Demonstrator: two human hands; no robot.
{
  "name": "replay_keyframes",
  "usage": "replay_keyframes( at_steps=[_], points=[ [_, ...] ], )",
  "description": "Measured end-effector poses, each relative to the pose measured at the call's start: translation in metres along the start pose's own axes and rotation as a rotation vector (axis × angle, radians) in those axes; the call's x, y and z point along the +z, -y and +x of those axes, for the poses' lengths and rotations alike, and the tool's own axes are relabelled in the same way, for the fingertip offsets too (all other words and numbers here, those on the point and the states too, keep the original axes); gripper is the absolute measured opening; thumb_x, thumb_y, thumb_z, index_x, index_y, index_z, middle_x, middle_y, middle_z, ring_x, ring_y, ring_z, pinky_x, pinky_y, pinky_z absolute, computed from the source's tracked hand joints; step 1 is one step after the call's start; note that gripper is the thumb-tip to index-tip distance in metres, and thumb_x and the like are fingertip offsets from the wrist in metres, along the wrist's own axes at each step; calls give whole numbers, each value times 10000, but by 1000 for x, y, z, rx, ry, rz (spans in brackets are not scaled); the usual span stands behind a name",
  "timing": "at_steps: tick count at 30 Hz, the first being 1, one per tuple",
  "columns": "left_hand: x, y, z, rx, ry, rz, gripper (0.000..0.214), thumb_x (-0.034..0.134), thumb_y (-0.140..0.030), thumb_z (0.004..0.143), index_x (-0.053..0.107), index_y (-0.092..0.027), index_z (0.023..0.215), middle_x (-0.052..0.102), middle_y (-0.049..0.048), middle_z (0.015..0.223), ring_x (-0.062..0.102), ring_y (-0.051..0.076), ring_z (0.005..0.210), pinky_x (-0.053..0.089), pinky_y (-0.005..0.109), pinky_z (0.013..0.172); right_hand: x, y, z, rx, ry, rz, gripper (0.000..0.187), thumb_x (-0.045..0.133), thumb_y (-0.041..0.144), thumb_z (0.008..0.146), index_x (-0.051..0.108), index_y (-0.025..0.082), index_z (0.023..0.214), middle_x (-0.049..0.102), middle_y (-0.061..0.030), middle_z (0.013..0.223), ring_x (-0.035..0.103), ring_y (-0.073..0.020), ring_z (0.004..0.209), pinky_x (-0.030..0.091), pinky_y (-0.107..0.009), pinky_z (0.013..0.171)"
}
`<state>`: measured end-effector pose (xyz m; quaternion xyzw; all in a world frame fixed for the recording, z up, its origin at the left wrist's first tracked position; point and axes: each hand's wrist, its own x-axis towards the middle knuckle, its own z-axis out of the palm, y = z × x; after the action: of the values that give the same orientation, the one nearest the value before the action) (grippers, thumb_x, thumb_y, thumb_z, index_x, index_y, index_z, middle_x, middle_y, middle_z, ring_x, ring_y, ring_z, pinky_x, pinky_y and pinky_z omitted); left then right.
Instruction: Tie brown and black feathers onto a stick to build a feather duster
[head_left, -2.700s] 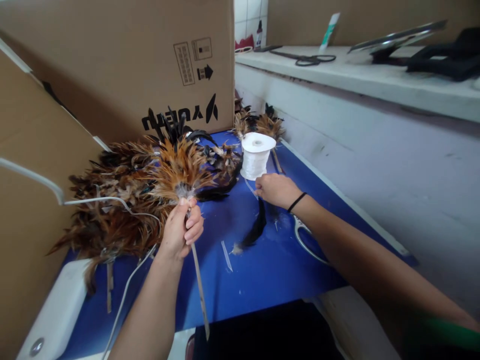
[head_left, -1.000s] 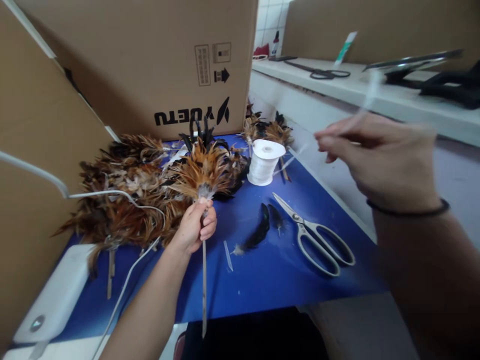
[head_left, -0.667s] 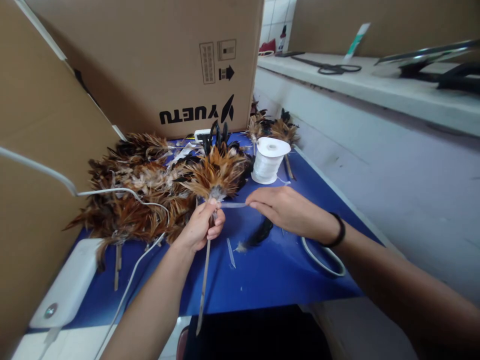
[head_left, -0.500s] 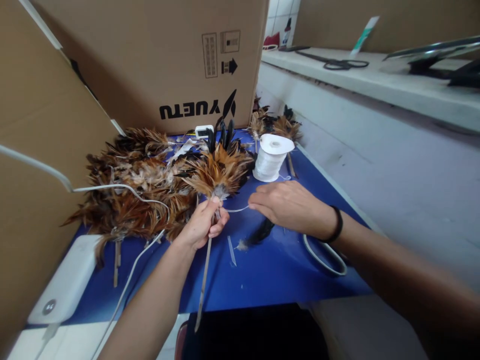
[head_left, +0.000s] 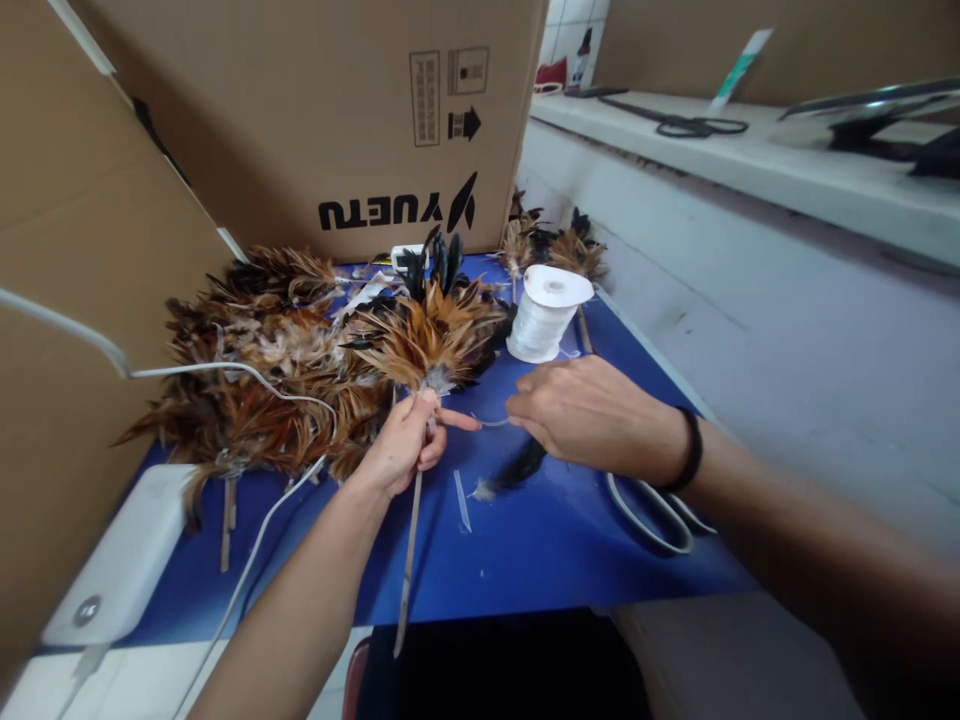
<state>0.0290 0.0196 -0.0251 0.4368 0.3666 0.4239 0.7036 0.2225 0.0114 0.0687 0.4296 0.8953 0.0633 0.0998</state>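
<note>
My left hand is closed round the thin stick of a feather duster, just under its brown and black feathers. Its index finger points out to the right, touching a thin clear string. The string's other end is pinched by my right hand, which is closed, palm down. Behind the right hand stands a white spool wound with pale string. Below the hands lie a loose dark feather and a clear plastic strip.
A heap of feather bundles covers the left of the blue table. A white power bank and cable lie at the left edge. Cardboard boxes stand behind. Large scissors rest on the ledge, and scissor-like pale loops lie under my right wrist.
My left index finger has stretched out to the right against the string. My right hand has shifted slightly right, still holding the string. The view has moved a little.
</note>
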Motion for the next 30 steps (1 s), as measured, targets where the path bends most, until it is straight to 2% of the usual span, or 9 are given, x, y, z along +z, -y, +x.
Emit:
replay_keyframes(
  at_steps=[3, 9, 13, 16, 20, 25, 27, 30],
  points=[
    [2, 3, 1, -7, 22, 13, 338, 447, -490, 862, 458, -163, 779, 688, 87, 698, 257, 18, 274, 167, 161, 276, -2, -1, -1, -12, -4, 37, 230, 463, 239, 862, 677, 204, 783, 687, -67, 812, 614, -192, 732, 273, -270, 535],
    [1, 0, 1, 6, 18, 18, 348, 448, -494, 861, 474, -157, 778, 652, 59, 583, 243, 22, 262, 157, 163, 277, -4, -3, -1, -44, 25, 63, 229, 473, 214, 833, 676, 213, 727, 686, -45, 776, 603, -172, 694, 278, -262, 531],
    [0, -7, -1, 23, -16, 9, 366, 449, -499, 858, 464, -150, 751, 703, 127, 735, 237, 5, 263, 149, 162, 274, -6, -1, 1, -45, 107, 56, 200, 503, 195, 793, 683, 203, 705, 686, -50, 747, 589, -158, 630, 283, -255, 530],
    [1, -5, -1, 17, -9, 9, 367, 443, -507, 858, 459, -151, 768, 713, 147, 799, 244, 6, 263, 158, 163, 273, -6, 2, 4, -59, 88, 75, 221, 484, 206, 809, 688, 193, 723, 690, -60, 750, 602, -166, 664, 297, -253, 551],
    [3, 4, -1, -16, 56, 55, 389, 446, -515, 853, 494, -139, 770, 683, 95, 643, 250, 23, 265, 164, 175, 276, -6, 5, 9, -57, -7, 67, 261, 447, 204, 837, 685, 177, 732, 691, -79, 758, 613, -183, 714, 297, -259, 565],
    [7, 9, -3, -72, 126, 161, 494, 383, -544, 869, 544, -115, 683, 482, -4, 386, 267, 45, 275, 163, 182, 293, -3, 5, 10, -19, -61, 31, 250, 454, 213, 838, 680, 172, 739, 691, -86, 771, 605, -179, 682, 280, -259, 547],
    [9, 8, -4, -96, 143, 166, 483, 382, -540, 871, 539, -118, 696, 469, -14, 380, 254, 45, 276, 152, 181, 289, -2, 5, 10, -16, -82, 15, 247, 455, 215, 837, 678, 171, 741, 689, -87, 773, 604, -181, 676, 275, -260, 541],
    [13, 7, -5, -110, 124, 123, 404, 418, -528, 861, 506, -142, 783, 551, -6, 461, 240, 39, 280, 148, 171, 286, -1, 6, 10, -27, -93, -2, 223, 472, 210, 821, 673, 163, 737, 687, -91, 778, 605, -187, 686, 277, -260, 539]
  ],
)
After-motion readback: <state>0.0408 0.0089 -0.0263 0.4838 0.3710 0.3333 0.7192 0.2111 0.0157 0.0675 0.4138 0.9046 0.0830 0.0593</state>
